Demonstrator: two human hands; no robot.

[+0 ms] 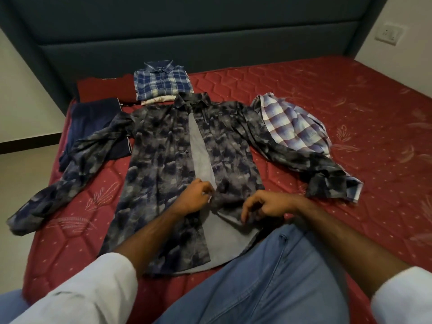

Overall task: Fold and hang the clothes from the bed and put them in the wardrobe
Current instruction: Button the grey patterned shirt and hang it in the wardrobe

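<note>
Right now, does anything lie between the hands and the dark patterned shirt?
Nothing visible does. The left hand pinches the dark patterned shirt at its front opening; the right hand is at its hem.

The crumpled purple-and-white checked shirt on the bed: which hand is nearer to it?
Right. The right hand lies below and left of the crumpled purple-and-white checked shirt, on the grey patterned shirt's hem; the left hand is farther left, at its placket.

- The dark mottled shirt (163, 146) was soft matt cloth, its inside plain grey.
- The red mattress (327, 108) had quilted, faintly sheeny fabric.
- The headboard (187, 31) looked matt upholstered.
</note>
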